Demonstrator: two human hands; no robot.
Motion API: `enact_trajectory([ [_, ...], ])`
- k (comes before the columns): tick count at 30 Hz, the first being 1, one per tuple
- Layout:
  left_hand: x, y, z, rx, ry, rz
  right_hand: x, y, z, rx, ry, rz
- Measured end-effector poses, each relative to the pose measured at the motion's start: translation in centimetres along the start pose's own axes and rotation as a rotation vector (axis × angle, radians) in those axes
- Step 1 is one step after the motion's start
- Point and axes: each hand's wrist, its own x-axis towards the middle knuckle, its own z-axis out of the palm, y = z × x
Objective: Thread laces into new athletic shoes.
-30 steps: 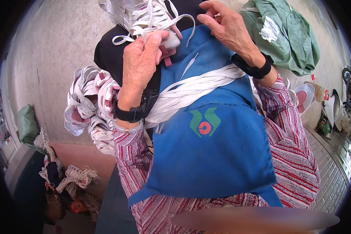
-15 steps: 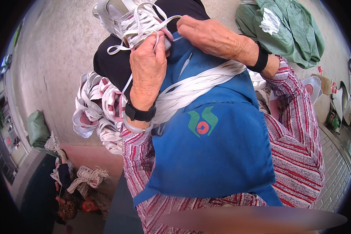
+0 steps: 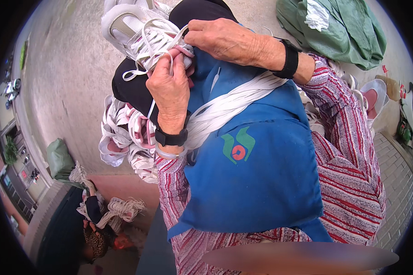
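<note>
A white and grey sneaker point(image 3: 120, 28) with pink trim rests on my lap, toe pointing away to the upper left. White shoelace point(image 3: 147, 45) is threaded across its front, with loose loops hanging off the near side. My left hand point(image 3: 169, 91) is closed, thumb and fingertips pinching the lace beside the shoe's opening. Curled over the right edge of the lacing, my right hand point(image 3: 222, 40) grips the lace too; its fingertips are partly hidden. A thick bundle of white laces point(image 3: 238, 101) lies across my blue apron point(image 3: 257, 183).
More white and pink shoes point(image 3: 124, 133) are heaped at my left. A green sack point(image 3: 348, 34) with a white scrap on it lies at the upper right. Another pink-lined shoe point(image 3: 374, 98) is beyond my right arm. At the lower left a person point(image 3: 96, 243) sits near bundled laces point(image 3: 124, 209).
My right hand has moved left, closer to the lacing. The lace end it held out to the side no longer shows. My left hand stays near the shoe's opening; the view has shifted slightly.
</note>
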Motion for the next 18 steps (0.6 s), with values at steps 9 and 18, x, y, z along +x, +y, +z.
enact_trajectory([
  [9, 0.5, 1.1, -0.6, -0.090, 0.014, -0.105, 1.9, -0.9, -0.4, -0.047, -0.180, -0.029],
  [18, -0.5, 0.6, -0.6, 0.300, 0.047, 0.174, 0.7, -1.9, 0.9, 0.172, 0.027, 0.099],
])
